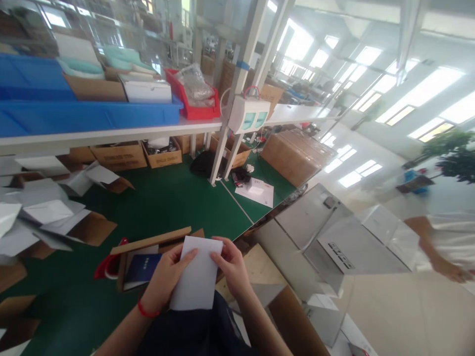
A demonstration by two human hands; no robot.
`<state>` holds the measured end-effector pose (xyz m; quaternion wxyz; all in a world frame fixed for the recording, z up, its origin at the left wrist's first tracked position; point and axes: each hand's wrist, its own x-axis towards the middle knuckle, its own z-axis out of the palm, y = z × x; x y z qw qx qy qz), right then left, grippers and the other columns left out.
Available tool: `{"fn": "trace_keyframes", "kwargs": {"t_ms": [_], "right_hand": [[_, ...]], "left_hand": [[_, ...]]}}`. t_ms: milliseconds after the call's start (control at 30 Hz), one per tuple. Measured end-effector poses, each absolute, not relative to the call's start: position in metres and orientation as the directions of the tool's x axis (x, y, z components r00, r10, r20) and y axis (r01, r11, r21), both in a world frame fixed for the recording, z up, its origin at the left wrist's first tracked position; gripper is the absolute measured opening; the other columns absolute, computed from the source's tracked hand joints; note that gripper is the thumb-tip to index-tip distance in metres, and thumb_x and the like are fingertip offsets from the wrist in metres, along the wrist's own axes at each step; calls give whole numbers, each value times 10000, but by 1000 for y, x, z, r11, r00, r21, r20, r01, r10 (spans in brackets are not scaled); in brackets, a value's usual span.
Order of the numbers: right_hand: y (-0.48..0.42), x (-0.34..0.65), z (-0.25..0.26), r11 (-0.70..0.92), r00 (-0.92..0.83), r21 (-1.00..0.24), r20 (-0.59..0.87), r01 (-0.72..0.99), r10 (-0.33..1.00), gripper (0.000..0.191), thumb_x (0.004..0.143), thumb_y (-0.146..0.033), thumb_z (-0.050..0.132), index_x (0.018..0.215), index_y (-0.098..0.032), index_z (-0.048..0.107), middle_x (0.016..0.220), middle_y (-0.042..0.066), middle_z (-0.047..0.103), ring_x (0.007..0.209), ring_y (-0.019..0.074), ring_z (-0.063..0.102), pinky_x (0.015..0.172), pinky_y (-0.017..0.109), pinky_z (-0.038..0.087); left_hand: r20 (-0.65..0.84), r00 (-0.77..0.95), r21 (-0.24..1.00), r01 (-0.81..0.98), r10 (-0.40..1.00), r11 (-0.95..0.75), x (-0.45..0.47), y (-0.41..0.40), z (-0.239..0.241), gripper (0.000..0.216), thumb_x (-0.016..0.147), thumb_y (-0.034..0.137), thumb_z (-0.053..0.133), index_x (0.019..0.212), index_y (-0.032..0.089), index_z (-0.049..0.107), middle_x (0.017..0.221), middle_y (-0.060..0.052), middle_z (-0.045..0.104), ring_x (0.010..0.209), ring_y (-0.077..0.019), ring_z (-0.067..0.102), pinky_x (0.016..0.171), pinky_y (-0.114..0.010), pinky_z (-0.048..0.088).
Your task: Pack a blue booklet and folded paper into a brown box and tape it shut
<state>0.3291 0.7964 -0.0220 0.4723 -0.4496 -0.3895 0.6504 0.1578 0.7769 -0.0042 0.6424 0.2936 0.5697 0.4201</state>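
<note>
The left hand (166,274) and right hand (233,264), nearly closed, pinched opposite edges of the white sheet (196,279) over the lap (181,331), beside the open box (120,272); a loosened pinch could have dropped it. Uneven thumb pressure might have creased it.

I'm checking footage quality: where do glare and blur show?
Head view: right-hand windows washed out white, with glare on the floor; head view: plant and co-worker's hand at far right look soft; head view: white paper is clearer.

Both hands (166,272) (233,267) pinch close together; forearms (128,321) (263,316) converge
</note>
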Motion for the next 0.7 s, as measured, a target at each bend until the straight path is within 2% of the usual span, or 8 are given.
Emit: {"fn": "trace_keyframes", "kwargs": {"t_ms": [33, 100, 200, 333, 400, 467, 533, 700], "right_hand": [[797, 329, -20, -222, -134, -935, -192, -276, 972, 490, 721, -329, 820, 1166, -199, 663, 875, 12, 699, 734, 158, 607, 639, 236, 475], [797, 330, -17, -179, -116, -945, -153, -274, 981, 478, 729, -298, 814, 1163, -214, 631, 896, 1, 673, 717, 138, 589, 616, 219, 452], [796, 330, -20, -194, -131, -945, -164, -263, 978, 255, 748, -332, 796, 907, -173, 677, 859, 14, 665, 704, 130, 548, 617, 223, 413], [793, 329, -30, -253, -104, -943, -235, -218, 966, 254, 709, -377, 808, 740, -162, 678, 662, -17, 584, 621, 121, 457, 582, 237, 329], [792, 331, -29, -226, -112, -959, -209, -174, 972, 240, 704, -365, 806, 717, -168, 670, 666, -15, 586, 624, 126, 455, 587, 246, 320], [793, 333, -24, -193, -163, -970, -169, -150, 972, 218, 726, -350, 789, 711, -174, 662, 746, 9, 643, 673, 143, 502, 613, 254, 345], [794, 335, -18, -175, -242, -972, -134, -154, 961, 201, 747, -336, 774, 708, -177, 657, 836, 36, 693, 732, 165, 551, 643, 263, 378], [795, 335, -14, -170, -346, -967, -95, -191, 933, 146, 776, -307, 751, 751, -184, 675, 922, 59, 736, 792, 185, 597, 692, 276, 413]], "left_hand": [[-481, -12, 865, -174, 877, 471, 157, 776, -4, 599, 689, 591, 759, 1072, 138, 670, 859, -89, 753, 681, -238, 661, 561, -291, 513], [-482, -23, 870, -135, 876, 475, 156, 773, -7, 589, 700, 595, 744, 1058, 130, 678, 870, -98, 756, 686, -247, 667, 561, -294, 512], [-454, -53, 889, -93, 890, 448, 159, 765, -15, 589, 734, 610, 712, 1079, 134, 674, 920, -103, 753, 715, -257, 674, 579, -305, 520], [-331, -91, 944, -43, 939, 328, 158, 760, -16, 584, 748, 582, 720, 1134, 153, 630, 998, -103, 727, 834, -280, 683, 644, -325, 552], [-225, -69, 974, -24, 972, 224, 149, 763, -10, 508, 786, 545, 692, 1132, 179, 629, 1055, -97, 709, 920, -279, 677, 723, -333, 563], [-112, 35, 992, 58, 993, 110, 135, 769, -3, 342, 861, 503, 616, 997, 196, 680, 1031, -81, 703, 950, -255, 661, 796, -321, 543], [-55, 197, 991, 130, 979, 29, 120, 775, 2, 300, 914, 458, 562, 841, 197, 691, 944, -64, 694, 917, -227, 645, 813, -298, 515], [-108, 445, 992, 102, 889, 69, 99, 783, 3, 234, 899, 416, 630, 841, 194, 676, 841, -23, 626, 803, -177, 592, 726, -255, 482]]}}
